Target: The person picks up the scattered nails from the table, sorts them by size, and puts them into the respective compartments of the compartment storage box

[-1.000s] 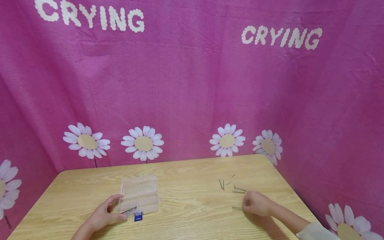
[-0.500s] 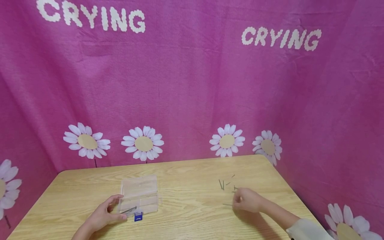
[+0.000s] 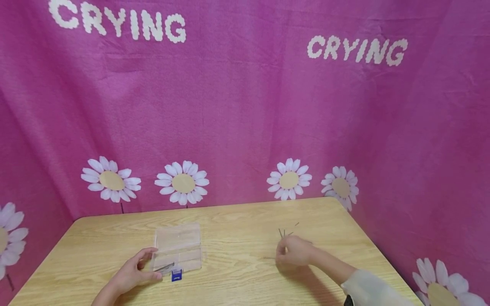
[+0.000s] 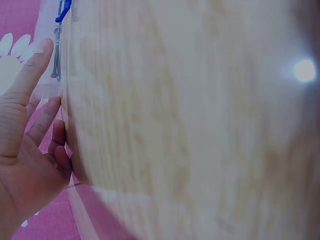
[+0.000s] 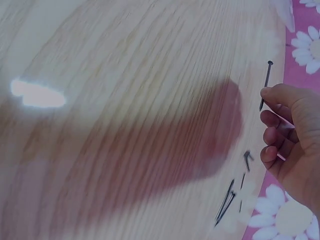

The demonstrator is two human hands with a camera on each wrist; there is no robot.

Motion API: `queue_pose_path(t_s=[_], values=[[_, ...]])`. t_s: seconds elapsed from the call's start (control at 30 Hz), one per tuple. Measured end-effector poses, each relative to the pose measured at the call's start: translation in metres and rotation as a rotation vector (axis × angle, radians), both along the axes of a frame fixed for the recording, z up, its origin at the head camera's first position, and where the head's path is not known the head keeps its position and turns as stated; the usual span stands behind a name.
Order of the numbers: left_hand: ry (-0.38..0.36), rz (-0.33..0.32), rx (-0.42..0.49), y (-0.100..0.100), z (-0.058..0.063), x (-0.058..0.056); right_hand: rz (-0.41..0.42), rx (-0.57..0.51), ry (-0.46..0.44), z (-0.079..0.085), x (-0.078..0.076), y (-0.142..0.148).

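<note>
Right hand pinches a nail beside an open box

White puffy capitals on the magenta backdrop [image 3: 245,106] read "CRYING" twice, once at upper left and once at upper right. The pale mark on the blue tab [image 3: 176,275] at the box's near side is too small to read.

The right hand [image 3: 296,250] pinches one long nail [image 5: 267,77] between thumb and forefinger, its other fingers curled loosely below. In the head view the loose nails [image 5: 225,202] lie just beyond this hand, which partly hides them; the right wrist view shows long ones crossing and thinner, short ones beside them.

The left hand [image 3: 130,274] has thumb and fingers spread about the near left corner of the clear plastic box [image 3: 178,238], touching it. The lid lies back; more nails [image 3: 165,267] rest in the near left compartment.

Wood grain stretches between box and right hand on the table [image 3: 237,221]. The far edge, with rounded corners, meets the backdrop and its printed daisies [image 3: 183,182]; the right edge slants past the right sleeve [image 3: 371,284].
</note>
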State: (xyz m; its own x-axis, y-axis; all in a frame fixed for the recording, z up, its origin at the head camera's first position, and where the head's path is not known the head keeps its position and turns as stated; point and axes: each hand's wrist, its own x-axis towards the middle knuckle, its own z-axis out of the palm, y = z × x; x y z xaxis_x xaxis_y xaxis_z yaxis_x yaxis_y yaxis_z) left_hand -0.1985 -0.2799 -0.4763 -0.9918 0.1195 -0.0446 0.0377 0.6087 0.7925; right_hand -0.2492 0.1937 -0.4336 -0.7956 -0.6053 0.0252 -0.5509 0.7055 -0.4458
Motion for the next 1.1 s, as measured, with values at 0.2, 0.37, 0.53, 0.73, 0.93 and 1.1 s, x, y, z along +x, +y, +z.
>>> queue_pose_path(t_s=[0.2,0.37,0.53,0.73,0.93,1.1], values=[[-0.022,0.000,-0.002,0.000,0.001,-0.002,0.021,-0.018,-0.024,0.006,0.000,-0.021],[-0.011,0.000,-0.003,0.000,0.000,-0.003,0.047,-0.021,-0.008,0.007,0.000,-0.038],[-0.005,-0.005,0.014,0.001,-0.001,-0.001,0.098,-0.026,0.027,0.004,0.001,-0.055],[-0.026,0.000,0.004,0.001,0.000,-0.001,0.108,-0.023,0.033,0.001,0.002,-0.074],[-0.020,-0.006,0.015,0.001,-0.002,-0.001,0.144,-0.025,0.036,0.005,0.002,-0.092],[-0.016,-0.003,0.020,0.001,-0.001,-0.001,0.154,-0.040,0.043,0.010,0.002,-0.106]])
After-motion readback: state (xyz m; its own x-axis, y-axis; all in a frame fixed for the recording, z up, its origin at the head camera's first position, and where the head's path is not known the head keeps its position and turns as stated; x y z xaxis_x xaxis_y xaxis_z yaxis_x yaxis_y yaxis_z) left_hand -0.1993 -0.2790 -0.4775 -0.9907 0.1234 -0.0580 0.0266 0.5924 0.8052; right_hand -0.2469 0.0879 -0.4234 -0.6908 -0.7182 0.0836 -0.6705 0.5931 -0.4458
